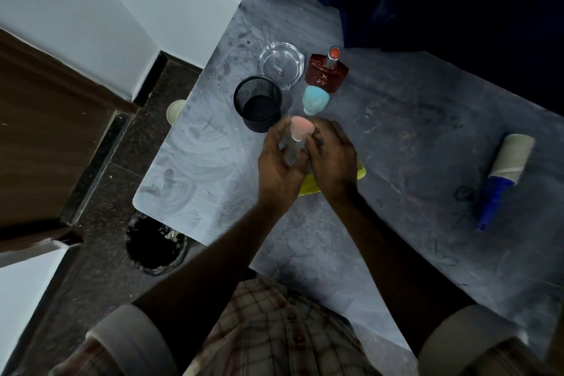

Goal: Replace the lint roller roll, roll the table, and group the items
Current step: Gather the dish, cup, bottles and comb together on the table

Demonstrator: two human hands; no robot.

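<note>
Both my hands meet over the middle of the grey table (pixel 412 131). My left hand (pixel 279 162) and my right hand (pixel 331 159) together hold a clear bottle with a pink cap (pixel 300 130), upright just above the table. A blue-capped bottle (pixel 316 99) stands right behind it. Beyond are a dark red perfume bottle (pixel 326 73), a glass ashtray (pixel 282 64) and a black mesh cup (pixel 259 102). A yellow comb (pixel 309 188) lies partly hidden under my right hand. The blue-handled lint roller (pixel 503 177) lies at the far right.
The table's left edge (pixel 171 143) runs close to a white wall and a dark stone floor. A black-lined bin (pixel 155 243) sits on the floor below the table's near left corner. A pale round object (pixel 175 110) shows beside the left edge.
</note>
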